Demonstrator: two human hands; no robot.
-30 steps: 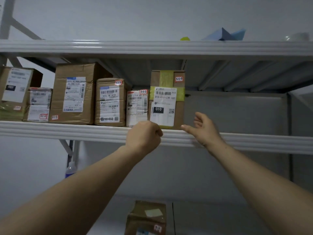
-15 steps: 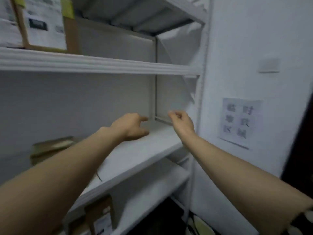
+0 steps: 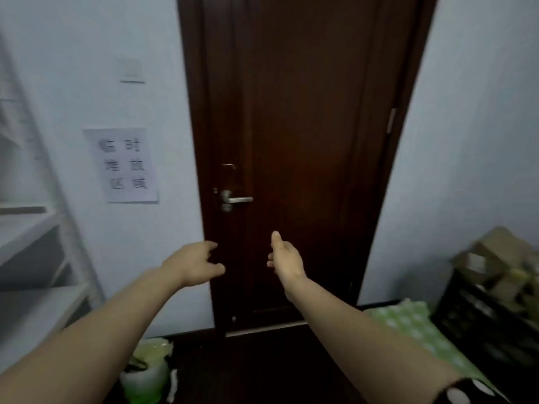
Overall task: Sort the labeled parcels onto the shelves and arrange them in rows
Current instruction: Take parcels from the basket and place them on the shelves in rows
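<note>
Both of my hands are out in front of a dark wooden door (image 3: 291, 126), and neither holds anything. My left hand (image 3: 194, 263) has its fingers spread and loosely curled. My right hand (image 3: 285, 262) is relaxed with the thumb pointing up, and the two hands are apart with a gap between them.

The parcels (image 3: 495, 258) waiting to be sorted are heaped at the far right in a dark crate (image 3: 478, 325), well apart from either hand. They are too blurred for me to read a label. The white shelves (image 3: 32, 237) they belong on run along the left edge of the view. A paper notice (image 3: 128, 166) is taped to the wall between the shelves and the door.

I judge the step in hand to be going for the next parcel. The heap looks like brown cardboard boxes, so I expect them to be stiff and fairly light, with dry faces that will not slip. A box like that is best gripped across two opposite side faces with the label turned outward. Lifting from the top of the pile should keep the rest from sliding.
</note>
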